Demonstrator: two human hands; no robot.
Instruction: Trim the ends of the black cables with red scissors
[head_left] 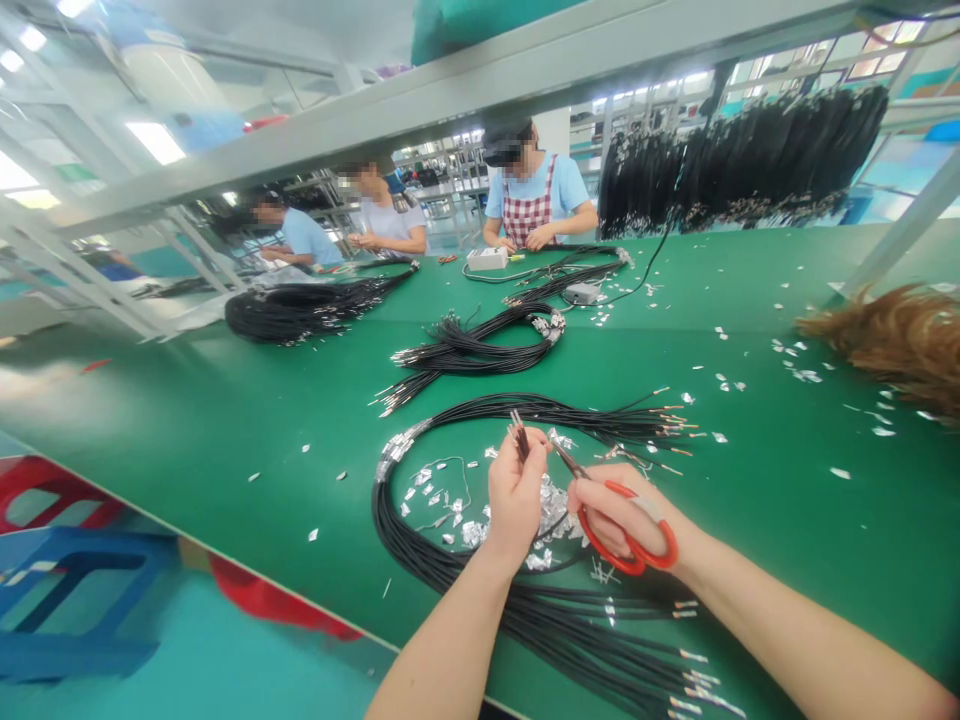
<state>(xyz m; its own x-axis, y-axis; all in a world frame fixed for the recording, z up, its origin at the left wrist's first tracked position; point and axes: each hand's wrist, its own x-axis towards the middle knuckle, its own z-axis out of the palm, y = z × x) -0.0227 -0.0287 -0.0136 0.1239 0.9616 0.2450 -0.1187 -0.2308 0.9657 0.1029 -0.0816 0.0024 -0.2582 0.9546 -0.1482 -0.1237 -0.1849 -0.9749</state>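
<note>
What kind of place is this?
Probably a factory workshop: there's a long green table with looped bundles of black cables, more cables hanging from a rack, and several people working.

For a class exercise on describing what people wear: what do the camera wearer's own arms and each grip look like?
The left forearm and right forearm are bare and tapering, with no sleeve, watch or bracelet in sight. The left grip and right grip are ungloved, and no ring shows.
</note>
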